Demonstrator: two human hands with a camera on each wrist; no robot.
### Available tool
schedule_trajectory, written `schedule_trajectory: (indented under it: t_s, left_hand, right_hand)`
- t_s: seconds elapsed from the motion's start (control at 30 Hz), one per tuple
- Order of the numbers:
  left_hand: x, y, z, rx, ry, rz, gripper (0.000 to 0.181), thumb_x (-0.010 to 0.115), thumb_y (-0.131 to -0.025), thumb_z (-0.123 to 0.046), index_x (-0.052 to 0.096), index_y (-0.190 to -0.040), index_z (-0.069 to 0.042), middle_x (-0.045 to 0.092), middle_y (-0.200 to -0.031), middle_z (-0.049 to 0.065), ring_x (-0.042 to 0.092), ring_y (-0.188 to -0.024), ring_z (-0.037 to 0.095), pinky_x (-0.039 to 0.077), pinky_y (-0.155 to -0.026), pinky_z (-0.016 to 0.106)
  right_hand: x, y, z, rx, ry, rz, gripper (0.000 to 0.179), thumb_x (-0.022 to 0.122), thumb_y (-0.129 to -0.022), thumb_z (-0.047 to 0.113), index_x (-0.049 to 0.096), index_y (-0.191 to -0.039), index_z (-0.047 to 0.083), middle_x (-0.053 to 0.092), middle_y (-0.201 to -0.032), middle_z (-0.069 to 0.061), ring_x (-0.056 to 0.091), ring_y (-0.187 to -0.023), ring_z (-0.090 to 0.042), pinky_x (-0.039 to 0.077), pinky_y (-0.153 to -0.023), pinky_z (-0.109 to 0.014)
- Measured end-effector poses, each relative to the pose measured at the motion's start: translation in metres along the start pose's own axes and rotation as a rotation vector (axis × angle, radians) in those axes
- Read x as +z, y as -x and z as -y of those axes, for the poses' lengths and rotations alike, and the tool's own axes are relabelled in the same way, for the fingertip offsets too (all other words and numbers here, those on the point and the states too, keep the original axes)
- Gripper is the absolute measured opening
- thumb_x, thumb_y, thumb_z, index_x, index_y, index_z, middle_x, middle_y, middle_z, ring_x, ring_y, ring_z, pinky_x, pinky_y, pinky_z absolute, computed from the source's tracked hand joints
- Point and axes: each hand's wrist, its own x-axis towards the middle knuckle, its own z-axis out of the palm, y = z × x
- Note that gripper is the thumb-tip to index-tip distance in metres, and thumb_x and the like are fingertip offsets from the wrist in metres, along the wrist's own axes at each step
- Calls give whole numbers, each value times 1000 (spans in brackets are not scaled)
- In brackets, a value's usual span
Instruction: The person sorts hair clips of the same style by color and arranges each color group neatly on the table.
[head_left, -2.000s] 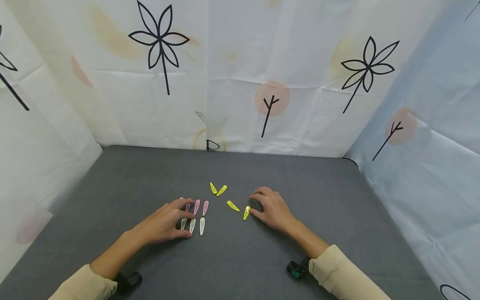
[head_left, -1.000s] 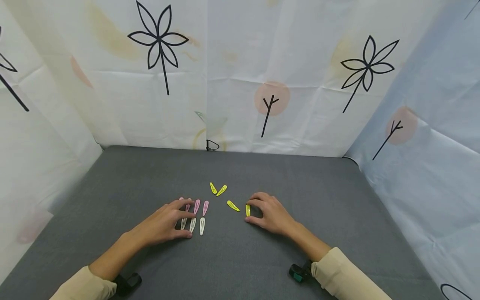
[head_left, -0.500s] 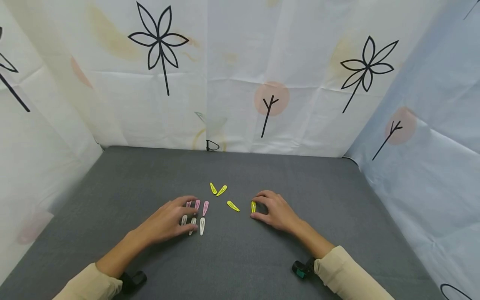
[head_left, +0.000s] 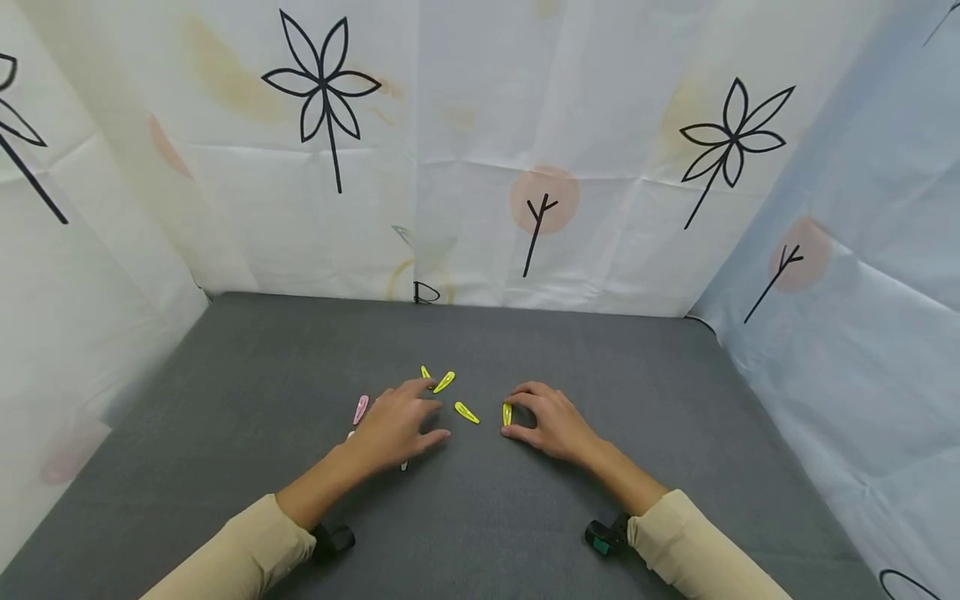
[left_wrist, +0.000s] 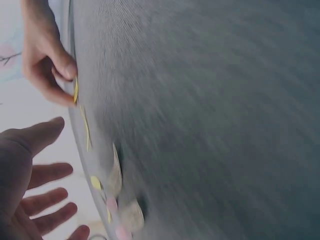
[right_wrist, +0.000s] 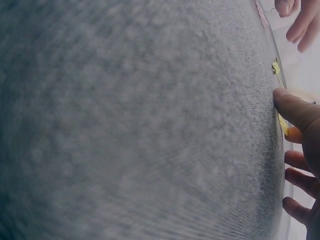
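My right hand (head_left: 551, 423) pinches a yellow snap hair clip (head_left: 507, 414) between thumb and fingers at the table surface. My left hand (head_left: 396, 425) is over the clips left of centre, fingers spread and holding nothing; its fingers (left_wrist: 50, 176) look straight in the left wrist view. Between the hands lies a yellow hair clip (head_left: 467, 412). Past the left fingertips lie another yellow clip (head_left: 444, 382) and a partly covered yellow clip (head_left: 425, 372). A pink clip (head_left: 361, 409) shows left of the left hand, and the tip of a white clip (head_left: 404, 465) below it. The other pink and white clips are hidden in the head view.
A dark grey cloth covers the table (head_left: 600, 358). White printed fabric walls (head_left: 480, 208) enclose it at the back and both sides. A black wrist camera (head_left: 333, 542) hangs under the left sleeve, another camera (head_left: 602, 537) under the right.
My left hand has left the pink and white clips' left side and moved right across them. My right hand took hold of the rightmost yellow clip, straightened it and shifted it slightly right.
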Motion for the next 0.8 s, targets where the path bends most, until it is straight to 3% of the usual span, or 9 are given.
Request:
schedule_trajectory:
  t_s: [0.3,0.8]
  left_hand:
    - [15,-22,-16,-70,-17,73,46,78,-84,-45,77,-102,-3,58,-136,14,50,-130,30,46,-92,58]
    - [22,-29,-18,-97,7,116,49,77,-84,-46,75,-106,-2,57,-136,14,50,-130,31,45,-94,60]
  right_hand:
    - [2,2,-3,0,0,-6,44,77,-86,39,71,-119,11,63,-122,-7,59,-116,-27,44,-94,-52]
    - [1,1,-3,-1,-13,-14,43,78,-86,37,71,-119,10,63,-122,-6,59,-115,-26,44,-92,-51]
